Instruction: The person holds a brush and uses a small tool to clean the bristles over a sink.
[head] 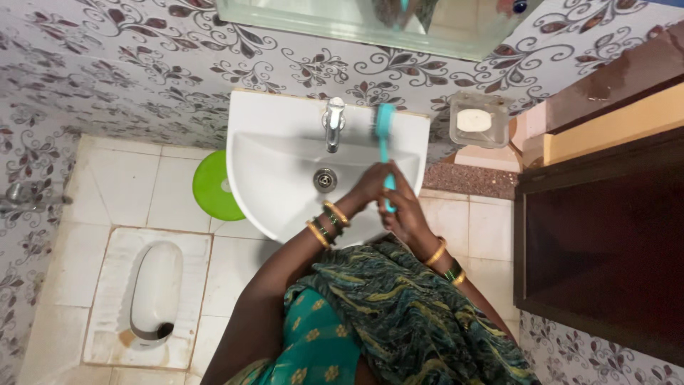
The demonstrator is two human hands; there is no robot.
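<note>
A white wall-mounted wash basin with a chrome tap and a round drain is below me. Both my hands grip the handle of a teal scrubbing brush, whose bristled head rests on the basin's back rim to the right of the tap. My left hand is closed on the handle from the left. My right hand is closed around the lower end of the handle. Gold bangles sit on both wrists.
A green round lid or bucket stands on the floor left of the basin. A squat toilet pan is set in the tiled floor at lower left. A clear soap dish with a white bar hangs on the wall. A dark wooden door is at right.
</note>
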